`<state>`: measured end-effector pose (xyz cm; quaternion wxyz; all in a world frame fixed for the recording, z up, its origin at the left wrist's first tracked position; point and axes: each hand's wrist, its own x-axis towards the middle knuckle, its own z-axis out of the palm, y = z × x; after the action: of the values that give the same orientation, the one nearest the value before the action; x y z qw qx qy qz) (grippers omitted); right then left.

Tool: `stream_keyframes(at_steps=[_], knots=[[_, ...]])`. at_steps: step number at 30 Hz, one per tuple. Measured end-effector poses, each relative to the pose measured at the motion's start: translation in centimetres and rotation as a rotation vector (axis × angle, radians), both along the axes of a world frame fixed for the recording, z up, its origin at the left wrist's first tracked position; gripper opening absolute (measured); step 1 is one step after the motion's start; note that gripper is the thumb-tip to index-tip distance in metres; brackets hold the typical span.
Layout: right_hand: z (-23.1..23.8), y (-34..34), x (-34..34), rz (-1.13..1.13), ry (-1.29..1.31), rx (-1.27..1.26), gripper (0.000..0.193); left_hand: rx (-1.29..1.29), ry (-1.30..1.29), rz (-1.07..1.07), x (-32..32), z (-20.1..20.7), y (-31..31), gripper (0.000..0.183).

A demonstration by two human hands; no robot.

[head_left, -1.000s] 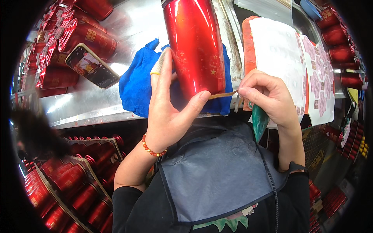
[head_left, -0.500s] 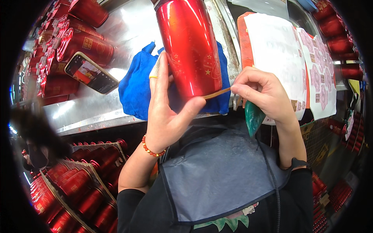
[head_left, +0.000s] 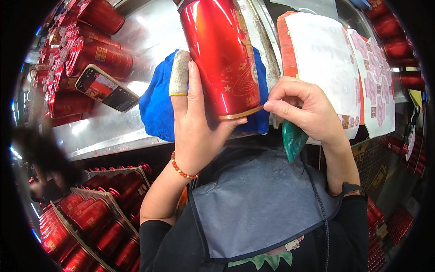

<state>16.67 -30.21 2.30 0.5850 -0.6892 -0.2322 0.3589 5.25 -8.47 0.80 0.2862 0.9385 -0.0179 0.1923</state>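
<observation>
A glossy red canister [head_left: 219, 59] with gold stars and swirls lies tilted before me, its lower rim toward me. My left hand [head_left: 197, 113] holds it, fingers along its left side and thumb under the rim. One finger wears a grey knit finger cover [head_left: 180, 72] with a yellow edge. A thin tan strip [head_left: 242, 113] runs along the canister's lower rim. My right hand [head_left: 306, 109] pinches the strip's free end between thumb and finger. Below that palm hangs a glossy green pointed piece [head_left: 293, 139]; whether the hand grips it is hidden.
A blue cloth [head_left: 156, 113] lies under the canister on the metal table [head_left: 108, 131]. To the left are a phone [head_left: 107, 88] and stacked red canisters [head_left: 97, 59]. White printed sheets [head_left: 319, 59] lie at right. Trays of canisters [head_left: 90, 213] stand low at left.
The canister has turned, bringing more gold pattern round on its right side. The strip now follows the rim closely, with a shorter free end. My right hand moved slightly left.
</observation>
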Motion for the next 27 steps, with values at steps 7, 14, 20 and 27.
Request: stream_keyframes(at_steps=[7,14,20,27], knots=[[0.2,0.3,0.0,0.015,-0.011,-0.013,0.008,-0.164,0.047,-0.103,-0.2,-0.6,1.1,0.117],[0.2,0.5,0.0,0.017,-0.01,-0.023,0.01,-0.217,0.026,-0.109,-0.2,-1.0,1.1,0.117],[-0.2,0.7,0.2,0.028,-0.009,-0.032,0.011,-0.079,-0.02,-0.01,-0.1,0.6,-0.7,0.127],[-0.1,0.7,0.1,0.019,-0.005,-0.041,0.011,0.039,-0.075,0.041,0.5,0.2,-0.8,0.125]])
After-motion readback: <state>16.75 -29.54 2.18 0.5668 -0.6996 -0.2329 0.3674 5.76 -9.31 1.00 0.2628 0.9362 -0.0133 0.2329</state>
